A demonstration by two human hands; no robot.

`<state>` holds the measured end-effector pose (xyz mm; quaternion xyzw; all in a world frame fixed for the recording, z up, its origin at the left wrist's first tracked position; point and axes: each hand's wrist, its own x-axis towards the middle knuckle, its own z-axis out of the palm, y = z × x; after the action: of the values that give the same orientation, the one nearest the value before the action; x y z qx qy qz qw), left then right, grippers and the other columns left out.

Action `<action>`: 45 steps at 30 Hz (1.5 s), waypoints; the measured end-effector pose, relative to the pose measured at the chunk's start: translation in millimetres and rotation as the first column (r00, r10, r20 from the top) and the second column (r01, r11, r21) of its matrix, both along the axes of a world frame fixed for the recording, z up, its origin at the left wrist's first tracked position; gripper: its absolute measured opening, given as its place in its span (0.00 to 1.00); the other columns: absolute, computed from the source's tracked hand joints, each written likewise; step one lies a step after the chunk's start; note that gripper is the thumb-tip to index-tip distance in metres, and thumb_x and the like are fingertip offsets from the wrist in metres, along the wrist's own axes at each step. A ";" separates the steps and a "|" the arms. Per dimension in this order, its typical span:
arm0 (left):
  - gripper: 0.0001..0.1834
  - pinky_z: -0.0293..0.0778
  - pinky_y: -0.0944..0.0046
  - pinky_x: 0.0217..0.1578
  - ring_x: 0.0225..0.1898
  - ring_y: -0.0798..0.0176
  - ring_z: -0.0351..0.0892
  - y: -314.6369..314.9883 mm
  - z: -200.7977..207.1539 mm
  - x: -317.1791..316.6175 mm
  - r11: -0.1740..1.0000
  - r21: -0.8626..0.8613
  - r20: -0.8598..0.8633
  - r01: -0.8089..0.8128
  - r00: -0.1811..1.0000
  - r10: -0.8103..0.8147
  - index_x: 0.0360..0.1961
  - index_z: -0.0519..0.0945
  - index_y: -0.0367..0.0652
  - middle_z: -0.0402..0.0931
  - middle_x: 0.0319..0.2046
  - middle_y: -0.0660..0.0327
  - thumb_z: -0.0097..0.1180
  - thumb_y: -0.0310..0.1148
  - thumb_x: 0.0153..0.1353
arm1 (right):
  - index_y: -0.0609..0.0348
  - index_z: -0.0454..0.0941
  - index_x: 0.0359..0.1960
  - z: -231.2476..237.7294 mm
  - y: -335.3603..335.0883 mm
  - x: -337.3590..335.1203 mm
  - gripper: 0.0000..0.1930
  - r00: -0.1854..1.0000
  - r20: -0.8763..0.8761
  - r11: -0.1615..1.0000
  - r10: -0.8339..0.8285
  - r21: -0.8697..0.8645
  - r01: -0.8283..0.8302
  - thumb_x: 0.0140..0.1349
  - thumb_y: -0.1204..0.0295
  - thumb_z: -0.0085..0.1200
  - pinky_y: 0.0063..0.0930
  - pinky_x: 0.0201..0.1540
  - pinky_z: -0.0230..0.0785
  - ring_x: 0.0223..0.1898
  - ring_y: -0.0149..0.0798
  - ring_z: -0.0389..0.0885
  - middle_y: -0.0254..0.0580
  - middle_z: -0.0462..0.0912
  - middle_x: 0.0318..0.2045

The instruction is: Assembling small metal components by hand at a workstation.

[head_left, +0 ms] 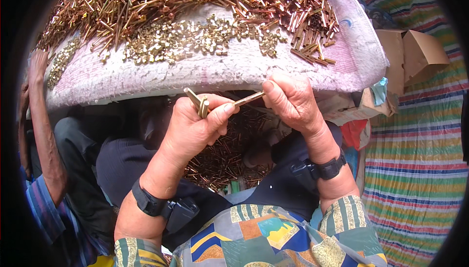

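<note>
My left hand [193, 126] is closed around a few brass-coloured metal bolts [192, 97], whose ends stick up past the thumb and index finger. From its pinch one slim bolt [249, 99] extends to the right. The fingers of my right hand [292, 101] are closed on the far end of that bolt, so it spans both hands, slightly tilted. Whether its tip carries a nut is hidden by the right fingers. Both hands are just off the near edge of a padded, cloth-covered table [215, 74].
A large heap of copper-coloured bolts [146, 3] covers the table's back, with small brass nuts [181, 42] before it. More bolts [215, 162] lie below, between my legs. At left is another person's arm [46, 130]. Cardboard boxes [391, 56] stand right, by a striped sheet [415, 169].
</note>
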<state>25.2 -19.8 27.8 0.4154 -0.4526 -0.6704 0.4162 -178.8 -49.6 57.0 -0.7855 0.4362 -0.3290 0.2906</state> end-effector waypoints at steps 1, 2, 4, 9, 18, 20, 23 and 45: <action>0.09 0.53 0.78 0.11 0.11 0.78 0.60 0.0 0.7 -0.9 1.000 -0.002 -0.002 0.004 1.000 -0.004 0.30 0.79 0.38 0.67 0.11 0.69 0.55 0.34 0.57 | 0.61 0.68 0.21 -1.1 1.1 -4.1 0.11 1.000 -0.002 1.000 0.005 0.029 -0.005 0.59 0.70 0.51 0.26 0.19 0.58 0.16 0.30 0.65 0.40 0.65 0.14; 0.09 0.53 0.78 0.11 0.11 0.78 0.60 0.0 1.3 -1.5 1.000 0.003 -0.008 0.021 1.000 -0.021 0.30 0.79 0.38 0.67 0.11 0.69 0.55 0.33 0.57 | 0.61 0.68 0.20 -2.5 2.2 -7.4 0.12 1.000 -0.004 0.998 0.009 0.057 -0.008 0.59 0.69 0.51 0.25 0.20 0.57 0.17 0.29 0.64 0.39 0.64 0.14; 0.08 0.53 0.78 0.12 0.11 0.78 0.60 0.6 1.3 -1.6 0.999 0.007 -0.016 0.040 0.999 -0.040 0.30 0.79 0.38 0.67 0.11 0.69 0.55 0.33 0.57 | 0.60 0.67 0.18 -14.1 4.6 0.3 0.14 0.983 0.175 0.998 -0.053 0.054 0.045 0.59 0.69 0.51 0.24 0.19 0.57 0.16 0.27 0.62 0.37 0.65 0.13; 0.09 0.54 0.78 0.12 0.11 0.78 0.60 2.9 -1.1 -2.1 0.993 0.027 0.070 0.113 0.991 -0.115 0.30 0.79 0.38 0.67 0.11 0.68 0.55 0.34 0.57 | 0.61 0.71 0.22 -12.5 16.4 -12.2 0.12 0.991 0.133 0.958 -0.029 0.287 -0.011 0.60 0.67 0.51 0.17 0.19 0.58 0.18 0.20 0.63 0.29 0.70 0.16; 0.11 0.54 0.78 0.12 0.12 0.78 0.61 3.8 -3.2 -2.7 0.987 0.031 0.056 0.161 0.985 -0.162 0.29 0.79 0.36 0.67 0.12 0.67 0.55 0.35 0.57 | 0.60 0.71 0.20 -12.8 27.7 -13.8 0.13 0.990 0.134 0.952 -0.038 0.307 -0.005 0.61 0.68 0.50 0.15 0.21 0.60 0.17 0.20 0.66 0.26 0.71 0.14; 0.11 0.54 0.78 0.12 0.12 0.77 0.61 2.3 -3.5 -3.6 0.986 0.029 0.045 0.167 0.985 -0.168 0.29 0.79 0.36 0.67 0.11 0.67 0.55 0.35 0.57 | 0.60 0.71 0.20 -14.7 29.3 -14.6 0.13 0.939 0.312 0.918 -0.146 0.396 0.012 0.61 0.68 0.50 0.15 0.20 0.60 0.17 0.20 0.66 0.27 0.71 0.14; 0.11 0.55 0.78 0.12 0.12 0.77 0.61 2.8 -6.5 -1.9 0.985 0.033 0.039 0.169 0.985 -0.171 0.29 0.79 0.36 0.67 0.11 0.67 0.55 0.35 0.57 | 0.59 0.70 0.18 -16.2 33.2 -0.9 0.14 0.897 0.393 0.931 -0.200 0.362 0.049 0.61 0.68 0.49 0.16 0.19 0.59 0.16 0.19 0.65 0.27 0.70 0.13; 0.09 0.60 0.74 0.16 0.15 0.79 0.61 -3.8 -11.7 -5.0 0.965 -0.038 0.422 0.261 0.879 -0.222 0.35 0.75 0.38 0.64 0.12 0.71 0.47 0.32 0.61 | 0.56 0.74 0.27 -19.1 -49.7 -84.7 0.06 0.622 -0.543 0.799 -0.564 -0.550 0.244 0.48 0.70 0.54 0.35 0.28 0.70 0.24 0.44 0.78 0.44 0.77 0.26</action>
<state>20.2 -23.6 16.1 0.4682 -0.6094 -0.5919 0.2430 -263.5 -99.3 37.8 -0.7700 0.5982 -0.1606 -0.1533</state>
